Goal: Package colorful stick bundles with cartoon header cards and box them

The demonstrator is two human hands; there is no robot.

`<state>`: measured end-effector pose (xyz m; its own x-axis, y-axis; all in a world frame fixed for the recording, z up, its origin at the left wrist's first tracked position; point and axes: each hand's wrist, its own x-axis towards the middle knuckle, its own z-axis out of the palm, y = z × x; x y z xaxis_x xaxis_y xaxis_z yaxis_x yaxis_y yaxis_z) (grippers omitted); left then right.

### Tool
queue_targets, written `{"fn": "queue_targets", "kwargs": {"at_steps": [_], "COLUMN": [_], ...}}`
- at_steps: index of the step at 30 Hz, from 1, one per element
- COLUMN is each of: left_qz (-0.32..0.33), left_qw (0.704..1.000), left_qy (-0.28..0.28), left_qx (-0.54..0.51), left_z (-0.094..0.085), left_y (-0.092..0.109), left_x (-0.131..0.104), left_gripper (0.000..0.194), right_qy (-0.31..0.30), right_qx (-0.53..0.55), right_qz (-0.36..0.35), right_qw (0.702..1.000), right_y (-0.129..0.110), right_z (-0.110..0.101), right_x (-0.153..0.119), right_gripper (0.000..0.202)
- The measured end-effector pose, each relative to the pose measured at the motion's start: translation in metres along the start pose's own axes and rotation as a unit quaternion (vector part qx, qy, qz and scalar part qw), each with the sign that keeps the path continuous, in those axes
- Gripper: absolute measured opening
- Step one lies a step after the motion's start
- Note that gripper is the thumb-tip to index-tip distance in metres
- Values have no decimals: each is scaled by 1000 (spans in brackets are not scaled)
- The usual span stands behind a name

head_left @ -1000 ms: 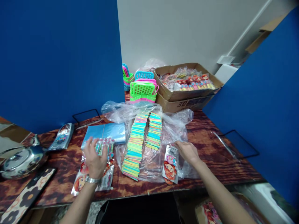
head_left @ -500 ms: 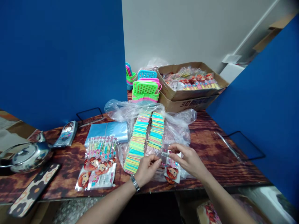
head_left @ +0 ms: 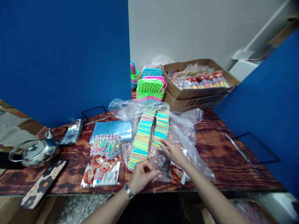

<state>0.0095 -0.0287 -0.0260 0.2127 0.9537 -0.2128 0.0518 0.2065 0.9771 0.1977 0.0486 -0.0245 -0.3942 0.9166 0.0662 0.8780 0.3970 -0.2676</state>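
Clear packet (head_left: pixel 161 161) with cartoon card pinched by left hand (head_left: pixel 141 175) near table's front edge (head_left: pixel 151 190). Right hand (head_left: pixel 173 151) open, fingers spread over striped stacks (head_left: pixel 149 137) on plastic bag (head_left: pixel 184 130). Finished packets (head_left: pixel 104 161) left; bare tabletop far right.

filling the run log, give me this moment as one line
left hand: pinching clear bag edge | right hand: reaching onto colored sticks | cartoon packet: lying under right wrist | table: wood
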Motion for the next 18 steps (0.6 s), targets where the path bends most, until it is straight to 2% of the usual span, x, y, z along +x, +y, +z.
{"fn": "queue_targets", "kwargs": {"at_steps": [2,6,12,18], "left_qz": [-3,-12,-29,-27], "left_qw": [1000,1000,999,999], "left_qy": [-1,-1,-9,-1], "left_qx": [3,3,-14,-20], "left_z": [-1,-1,-2,-3], "left_y": [1,0,-3,-3], "left_x": [-4,-8,-10,-11], "left_gripper": [25,24,25,27], "right_qy": [-17,-33,-45,-60], "right_qx": [-95,-159,-209,-208], "right_qz": [14,5,-20,-18], "right_qw": [995,987,977,976], "right_y": [0,-5,-2,5], "right_z": [19,38,41,42], "right_x": [12,22,26,30], "right_gripper": [27,22,23,22]}}
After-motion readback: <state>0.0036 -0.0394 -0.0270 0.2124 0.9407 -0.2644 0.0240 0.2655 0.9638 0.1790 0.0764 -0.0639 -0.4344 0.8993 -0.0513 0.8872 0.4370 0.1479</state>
